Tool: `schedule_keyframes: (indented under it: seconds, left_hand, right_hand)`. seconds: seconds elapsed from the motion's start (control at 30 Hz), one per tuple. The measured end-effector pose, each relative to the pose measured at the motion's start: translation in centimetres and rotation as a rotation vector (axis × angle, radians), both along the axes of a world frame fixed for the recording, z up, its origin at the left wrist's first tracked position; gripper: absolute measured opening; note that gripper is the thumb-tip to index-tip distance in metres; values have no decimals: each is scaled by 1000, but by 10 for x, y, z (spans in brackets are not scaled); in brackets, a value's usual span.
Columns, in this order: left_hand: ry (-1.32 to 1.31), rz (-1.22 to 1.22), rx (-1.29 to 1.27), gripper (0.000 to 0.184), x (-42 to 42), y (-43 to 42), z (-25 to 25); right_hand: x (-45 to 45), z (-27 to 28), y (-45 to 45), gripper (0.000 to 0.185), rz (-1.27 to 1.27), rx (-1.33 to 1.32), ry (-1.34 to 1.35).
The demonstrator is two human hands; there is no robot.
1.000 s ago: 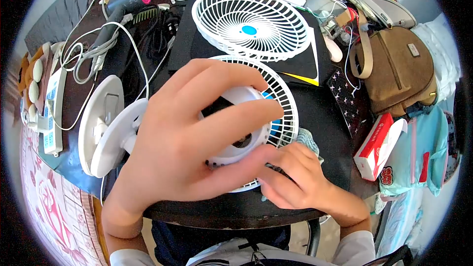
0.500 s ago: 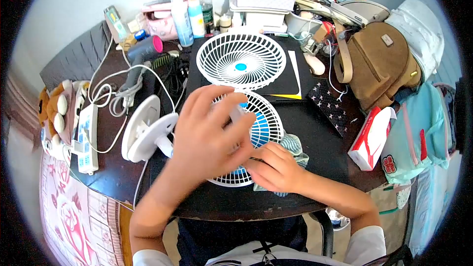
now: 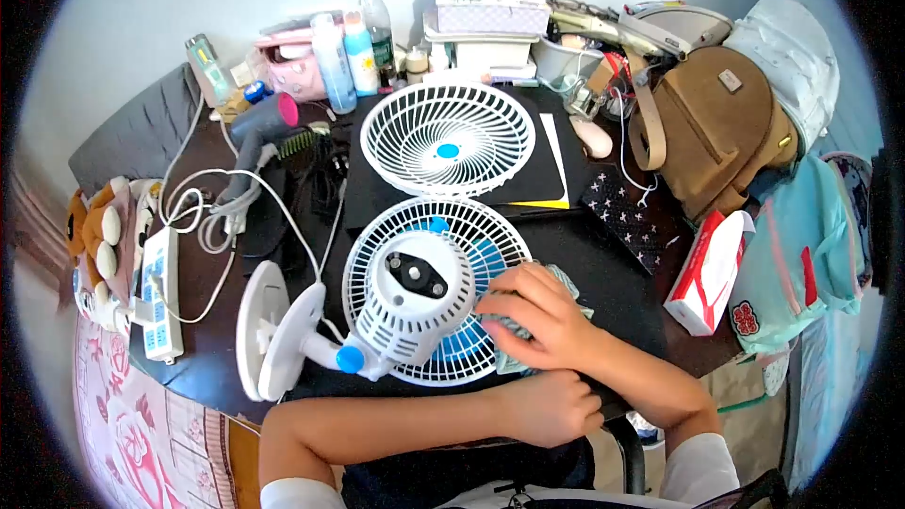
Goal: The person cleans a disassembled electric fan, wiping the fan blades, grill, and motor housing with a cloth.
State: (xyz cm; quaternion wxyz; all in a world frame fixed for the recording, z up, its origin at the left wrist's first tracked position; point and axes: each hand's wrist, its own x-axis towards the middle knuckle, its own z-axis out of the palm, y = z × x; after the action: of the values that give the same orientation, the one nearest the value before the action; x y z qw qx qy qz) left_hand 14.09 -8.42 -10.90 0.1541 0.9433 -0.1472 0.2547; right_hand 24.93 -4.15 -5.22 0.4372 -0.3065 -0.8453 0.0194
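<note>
A white and blue electric fan (image 3: 415, 287) lies face down on the table, its motor housing up and its round base tilted to the left. My right hand (image 3: 542, 316) is at the fan's right edge, fingers bent and apart over the grille rim and a striped cloth (image 3: 517, 328). My left hand (image 3: 556, 407) is closed in a fist below my right wrist, at the table's front edge. Whatever it may hold is hidden. Behind the fan lies the detached white front grille (image 3: 448, 143) with a blue centre.
A power strip (image 3: 162, 292), cables and a hair dryer (image 3: 259, 127) lie on the left. Bottles (image 3: 335, 66) and boxes stand at the back. To the right are a brown backpack (image 3: 721, 132), a tissue box (image 3: 709, 273) and a teal bag (image 3: 792, 254).
My left hand has moved from above the fan down and right to the table's front edge, closing into a fist. The fan's motor housing is uncovered. My right hand's fingers have spread.
</note>
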Motion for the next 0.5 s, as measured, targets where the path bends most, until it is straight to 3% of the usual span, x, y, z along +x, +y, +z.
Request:
schedule_keyframes:
  seconds: [0.13,0.3,0.5]
  left_hand:
    - [86,20,-222,16,2,-1,-8]
    - [108,63,-237,17,4,-6,-13]
    - [61,102,-210,15,1,-6,-7]
  right_hand:
    - [9,5,-3,36,-36,-11,-114]
    - [16,3,-10,38,12,-118,-127]
    - [21,0,-8,32,15,-66,-111]
